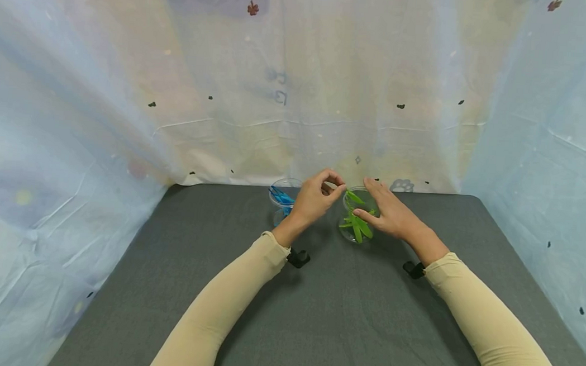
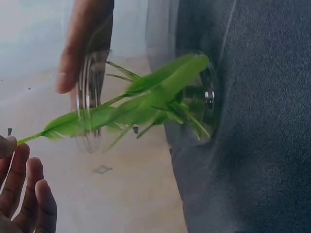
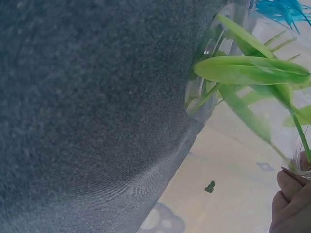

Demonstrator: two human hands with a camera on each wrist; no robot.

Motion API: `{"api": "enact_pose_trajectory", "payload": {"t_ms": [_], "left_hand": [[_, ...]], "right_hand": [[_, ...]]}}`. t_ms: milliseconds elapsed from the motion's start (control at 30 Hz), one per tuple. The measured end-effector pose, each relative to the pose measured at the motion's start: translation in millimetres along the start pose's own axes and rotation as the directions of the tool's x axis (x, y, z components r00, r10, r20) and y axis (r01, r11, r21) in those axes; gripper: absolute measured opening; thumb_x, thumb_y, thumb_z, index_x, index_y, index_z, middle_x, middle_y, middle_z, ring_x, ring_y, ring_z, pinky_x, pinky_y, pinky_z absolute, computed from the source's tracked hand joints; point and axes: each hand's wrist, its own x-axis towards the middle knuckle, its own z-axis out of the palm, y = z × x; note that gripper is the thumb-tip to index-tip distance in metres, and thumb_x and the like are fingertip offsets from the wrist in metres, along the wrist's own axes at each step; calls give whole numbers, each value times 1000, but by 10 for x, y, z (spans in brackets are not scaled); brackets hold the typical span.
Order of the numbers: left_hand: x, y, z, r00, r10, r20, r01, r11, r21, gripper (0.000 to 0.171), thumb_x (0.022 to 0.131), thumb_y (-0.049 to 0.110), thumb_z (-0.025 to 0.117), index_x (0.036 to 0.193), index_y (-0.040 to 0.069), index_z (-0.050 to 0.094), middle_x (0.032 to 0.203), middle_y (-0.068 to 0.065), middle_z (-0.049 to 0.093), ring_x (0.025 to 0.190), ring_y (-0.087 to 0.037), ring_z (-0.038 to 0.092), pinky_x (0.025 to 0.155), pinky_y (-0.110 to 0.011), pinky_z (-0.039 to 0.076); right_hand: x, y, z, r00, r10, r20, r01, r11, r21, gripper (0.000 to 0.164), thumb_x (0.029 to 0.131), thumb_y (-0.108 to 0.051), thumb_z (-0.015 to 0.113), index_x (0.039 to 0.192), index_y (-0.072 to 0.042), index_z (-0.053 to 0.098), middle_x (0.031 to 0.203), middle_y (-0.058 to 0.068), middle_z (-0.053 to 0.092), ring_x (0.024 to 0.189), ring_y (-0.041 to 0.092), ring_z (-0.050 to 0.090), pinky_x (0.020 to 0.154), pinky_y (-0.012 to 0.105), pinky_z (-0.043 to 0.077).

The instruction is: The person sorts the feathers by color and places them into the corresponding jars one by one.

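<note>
My left hand (image 1: 317, 198) pinches the thin quill of a green feather (image 2: 68, 124) between thumb and finger. The feather slants down through the mouth of a clear plastic cup (image 2: 88, 124). Several more green feathers (image 3: 252, 70) lie crossed inside that cup. On the cup's right side is my right hand (image 1: 392, 211), fingers nearly straight and thumb spread apart, with the fingertips right at the rim. In the left wrist view, one right-hand digit (image 2: 73, 63) points down over the rim.
A second clear cup (image 1: 287, 182) holds blue feathers (image 1: 281, 195) and stands left of the green ones, partly hidden behind my left hand. Both cups stand near the far edge of the dark grey table (image 1: 335, 320). A patterned pale curtain (image 1: 319, 84) hangs just behind.
</note>
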Motion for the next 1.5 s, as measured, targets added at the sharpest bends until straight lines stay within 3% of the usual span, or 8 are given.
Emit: {"api": "enact_pose_trajectory", "payload": {"t_ms": [300, 733, 1200, 1500], "left_hand": [[34, -48, 61, 1000, -23, 1, 23, 997, 79, 13, 108, 23, 71, 118, 16, 68, 118, -4, 72, 87, -16, 72, 73, -27, 60], [84, -95, 125, 1000, 20, 5, -21, 981, 195, 12, 107, 22, 71, 117, 17, 66, 116, -1, 74, 84, -13, 72, 70, -27, 58], [85, -116, 201, 1000, 14, 27, -20, 970, 242, 10, 107, 22, 71, 114, 19, 64, 116, 1, 75, 78, -10, 69, 61, -26, 54], [84, -120, 246, 999, -6, 48, -8, 956, 293, 10, 107, 25, 72, 114, 20, 68, 113, 3, 76, 85, -11, 70, 69, -28, 57]], "right_hand": [[9, 5, 1, 1000, -5, 7, 5, 1000, 11, 101, 105, -68, 56, 175, -15, 5, 180, 18, 7, 163, 50, 5, 130, 69, 7], [35, 2, 6, 1000, -14, 9, 14, 1000, 6, 98, 107, -61, 58, 174, -9, 9, 179, 20, 9, 163, 49, 4, 131, 65, 5], [36, 6, 7, 1000, -12, 12, 11, 1000, 18, 97, 107, -60, 58, 174, -11, 8, 180, 19, 7, 163, 50, 3, 131, 67, 6], [33, 23, 27, 1000, -20, -8, 20, 999, 25, 98, 107, -62, 58, 174, -11, 9, 179, 21, 10, 164, 47, 3, 130, 67, 7]]}}
